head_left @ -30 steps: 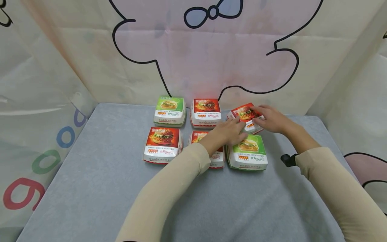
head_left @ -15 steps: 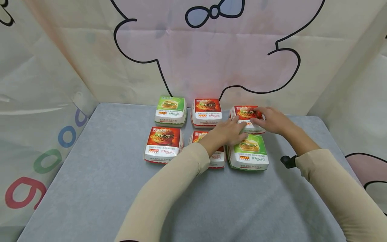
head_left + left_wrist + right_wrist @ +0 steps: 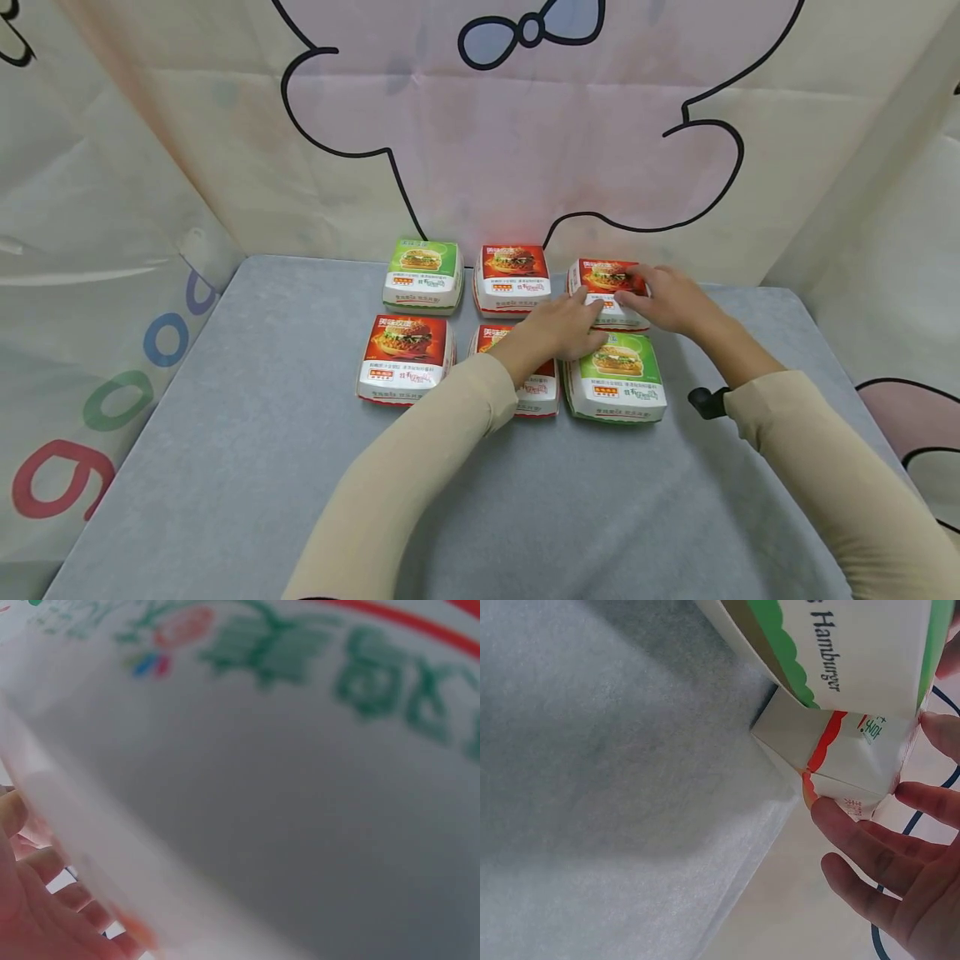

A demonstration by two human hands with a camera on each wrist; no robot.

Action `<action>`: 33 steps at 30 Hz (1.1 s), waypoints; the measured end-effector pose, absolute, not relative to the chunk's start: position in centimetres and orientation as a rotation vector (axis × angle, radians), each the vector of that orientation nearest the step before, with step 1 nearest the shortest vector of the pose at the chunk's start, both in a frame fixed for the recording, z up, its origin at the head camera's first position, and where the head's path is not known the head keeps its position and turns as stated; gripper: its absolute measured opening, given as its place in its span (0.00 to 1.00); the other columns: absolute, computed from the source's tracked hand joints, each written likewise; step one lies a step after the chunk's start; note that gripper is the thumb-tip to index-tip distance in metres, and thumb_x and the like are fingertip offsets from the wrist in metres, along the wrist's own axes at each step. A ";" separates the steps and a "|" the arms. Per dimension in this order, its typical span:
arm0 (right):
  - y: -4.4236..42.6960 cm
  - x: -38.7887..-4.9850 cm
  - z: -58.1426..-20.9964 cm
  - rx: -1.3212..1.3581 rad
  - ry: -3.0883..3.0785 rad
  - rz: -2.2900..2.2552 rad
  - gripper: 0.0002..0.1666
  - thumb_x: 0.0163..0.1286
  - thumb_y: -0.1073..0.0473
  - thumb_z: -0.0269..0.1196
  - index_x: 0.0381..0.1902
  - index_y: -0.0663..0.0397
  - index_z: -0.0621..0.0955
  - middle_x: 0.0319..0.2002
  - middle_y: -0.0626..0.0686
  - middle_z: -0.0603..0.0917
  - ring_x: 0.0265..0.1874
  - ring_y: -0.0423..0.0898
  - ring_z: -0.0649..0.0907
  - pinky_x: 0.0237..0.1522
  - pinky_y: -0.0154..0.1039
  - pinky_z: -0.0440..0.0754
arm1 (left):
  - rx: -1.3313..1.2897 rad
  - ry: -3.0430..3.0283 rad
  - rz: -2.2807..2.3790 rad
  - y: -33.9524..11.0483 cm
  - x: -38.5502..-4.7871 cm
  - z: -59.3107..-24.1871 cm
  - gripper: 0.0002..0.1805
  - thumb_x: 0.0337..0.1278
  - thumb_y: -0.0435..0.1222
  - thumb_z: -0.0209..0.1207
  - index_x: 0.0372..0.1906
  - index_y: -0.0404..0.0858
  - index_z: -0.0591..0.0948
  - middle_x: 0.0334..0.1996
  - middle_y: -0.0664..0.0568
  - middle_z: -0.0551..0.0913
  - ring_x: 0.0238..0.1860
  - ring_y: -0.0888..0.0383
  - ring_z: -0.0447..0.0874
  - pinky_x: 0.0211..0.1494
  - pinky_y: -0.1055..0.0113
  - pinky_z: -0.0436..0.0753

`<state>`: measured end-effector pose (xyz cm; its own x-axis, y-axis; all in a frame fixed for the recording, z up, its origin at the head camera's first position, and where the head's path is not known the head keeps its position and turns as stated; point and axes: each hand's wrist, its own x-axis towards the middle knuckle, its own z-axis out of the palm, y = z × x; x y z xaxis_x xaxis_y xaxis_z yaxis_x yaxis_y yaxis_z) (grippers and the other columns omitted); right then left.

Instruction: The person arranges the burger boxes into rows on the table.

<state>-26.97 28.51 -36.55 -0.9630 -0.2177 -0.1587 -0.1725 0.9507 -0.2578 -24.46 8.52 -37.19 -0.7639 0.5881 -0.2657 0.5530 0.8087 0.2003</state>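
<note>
At the back right, a red-and-white hamburger box (image 3: pixel 596 279) lies between my hands. My right hand (image 3: pixel 675 304) touches its right side and top edge with fairly straight fingers; in the right wrist view the fingertips (image 3: pixel 834 814) meet its corner. My left hand (image 3: pixel 566 327) has its spread fingers on the box's near left edge, over the neighbouring boxes. Just in front sits a green-and-white hamburger box (image 3: pixel 618 392). The left forearm partly hides the red box in the front middle (image 3: pixel 538 396). A blurred white carton side (image 3: pixel 247 772) fills most of the left wrist view.
Another red box (image 3: pixel 512 279) and a green box (image 3: pixel 422 275) stand along the back, with a red box (image 3: pixel 405 358) at front left. All sit on a grey cloth-covered table (image 3: pixel 247 433). A printed curtain (image 3: pixel 480 150) hangs directly behind.
The back right red box has turned from a slant to nearly square with the others, then slid slightly left and back. Both hands shifted slightly left with it.
</note>
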 end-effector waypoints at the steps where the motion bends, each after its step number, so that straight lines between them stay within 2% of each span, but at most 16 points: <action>1: 28.5 -27.0 -36.6 -0.296 2.924 -0.362 0.39 0.73 0.43 0.58 0.70 0.65 0.66 0.57 0.73 0.74 0.57 0.69 0.71 0.55 0.68 0.71 | 0.875 2.681 0.150 8.5 -24.5 -37.2 0.35 0.75 0.58 0.39 0.80 0.51 0.53 0.80 0.49 0.47 0.77 0.51 0.52 0.74 0.52 0.60; 6: 28.2 -27.0 -36.7 -0.297 2.948 -0.362 0.39 0.73 0.43 0.59 0.69 0.65 0.67 0.53 0.71 0.77 0.53 0.67 0.73 0.51 0.66 0.73 | 0.885 2.682 0.119 8.3 -24.5 -37.2 0.36 0.75 0.58 0.38 0.80 0.50 0.52 0.80 0.48 0.47 0.77 0.51 0.53 0.74 0.54 0.61; 22: 28.1 -27.1 -36.7 -0.278 2.935 -0.344 0.39 0.74 0.42 0.56 0.70 0.63 0.65 0.59 0.74 0.72 0.58 0.69 0.71 0.56 0.68 0.70 | 0.858 2.681 0.137 8.3 -24.5 -37.1 0.36 0.75 0.58 0.38 0.80 0.49 0.52 0.80 0.48 0.47 0.77 0.52 0.53 0.75 0.58 0.58; 29: 28.4 -26.9 -36.7 -0.272 2.922 -0.341 0.41 0.74 0.38 0.54 0.71 0.63 0.64 0.59 0.74 0.71 0.57 0.70 0.71 0.55 0.69 0.70 | 0.879 2.677 0.141 8.3 -24.5 -37.2 0.36 0.76 0.58 0.38 0.80 0.49 0.52 0.80 0.48 0.48 0.77 0.52 0.53 0.76 0.59 0.57; 33: 28.9 -26.8 -36.6 -0.238 2.919 -0.324 0.45 0.75 0.34 0.49 0.74 0.63 0.61 0.64 0.76 0.66 0.62 0.72 0.68 0.58 0.72 0.67 | 0.899 2.678 0.257 7.7 -24.6 -36.7 0.35 0.75 0.57 0.40 0.80 0.50 0.54 0.79 0.49 0.50 0.77 0.53 0.53 0.75 0.57 0.60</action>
